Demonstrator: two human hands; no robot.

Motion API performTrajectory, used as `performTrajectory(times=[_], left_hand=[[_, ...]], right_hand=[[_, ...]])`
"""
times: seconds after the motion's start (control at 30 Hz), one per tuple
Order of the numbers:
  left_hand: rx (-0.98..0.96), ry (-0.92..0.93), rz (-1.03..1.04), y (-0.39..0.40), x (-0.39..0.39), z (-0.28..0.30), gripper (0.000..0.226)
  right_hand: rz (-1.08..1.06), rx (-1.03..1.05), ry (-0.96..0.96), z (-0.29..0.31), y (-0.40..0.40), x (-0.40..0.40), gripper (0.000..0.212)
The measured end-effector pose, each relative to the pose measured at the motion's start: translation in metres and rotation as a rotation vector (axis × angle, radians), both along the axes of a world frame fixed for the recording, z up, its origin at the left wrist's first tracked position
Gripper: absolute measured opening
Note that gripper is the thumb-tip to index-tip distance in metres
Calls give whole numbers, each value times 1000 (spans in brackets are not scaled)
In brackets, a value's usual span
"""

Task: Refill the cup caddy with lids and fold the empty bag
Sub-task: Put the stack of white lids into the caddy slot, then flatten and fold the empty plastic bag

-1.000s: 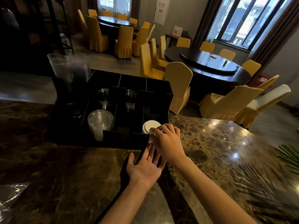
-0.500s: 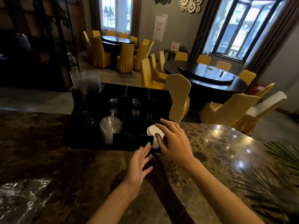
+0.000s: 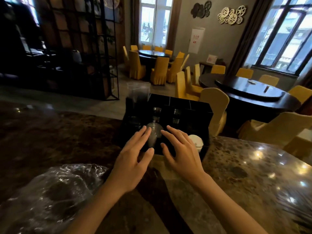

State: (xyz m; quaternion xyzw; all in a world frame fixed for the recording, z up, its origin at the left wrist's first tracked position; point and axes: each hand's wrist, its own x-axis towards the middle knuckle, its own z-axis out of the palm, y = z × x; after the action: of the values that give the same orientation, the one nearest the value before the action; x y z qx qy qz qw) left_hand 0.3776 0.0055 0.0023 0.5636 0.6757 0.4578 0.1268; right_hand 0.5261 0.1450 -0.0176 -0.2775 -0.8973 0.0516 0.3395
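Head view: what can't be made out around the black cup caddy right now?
- Black cup caddy: front wall hidden behind left hand and right hand.
- White lid stack: count unreadable, partly behind the right hand.
- Clear crumpled plastic bag: cut off by left and bottom edges.

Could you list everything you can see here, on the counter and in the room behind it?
Black compartmented cup caddy: one, black, at the counter's far edge.
Stack of clear domed plastic lids: one stack, clear, caddy's front middle compartment.
Stack of white flat lids: one stack, white, caddy's front right compartment.
Clear plastic cups: one stack, clear, caddy's back left corner.
Crumpled clear plastic bag: one, clear, on the counter, near left.
Brown marble counter: one, brown speckled, foreground.
Round dark dining tables: two, dark, behind.
Yellow-covered chairs: many, yellow, around the tables.
Black metal shelving: one, black, left.
Gear-shaped wall ornaments: two clusters, pale and dark, back wall.
Left hand: open, before the caddy.
Right hand: open, before the caddy.
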Motion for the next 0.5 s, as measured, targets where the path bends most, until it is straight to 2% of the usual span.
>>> performTrajectory(times=[0.3,0.5], left_hand=[[-62,304,94,-91,-59,47,59],[-143,348,184,-150,-116,62,55]], right_hand=[[125,-132,15,0,-59,-66,46],[216,-320,104,11,-111,-91,43]])
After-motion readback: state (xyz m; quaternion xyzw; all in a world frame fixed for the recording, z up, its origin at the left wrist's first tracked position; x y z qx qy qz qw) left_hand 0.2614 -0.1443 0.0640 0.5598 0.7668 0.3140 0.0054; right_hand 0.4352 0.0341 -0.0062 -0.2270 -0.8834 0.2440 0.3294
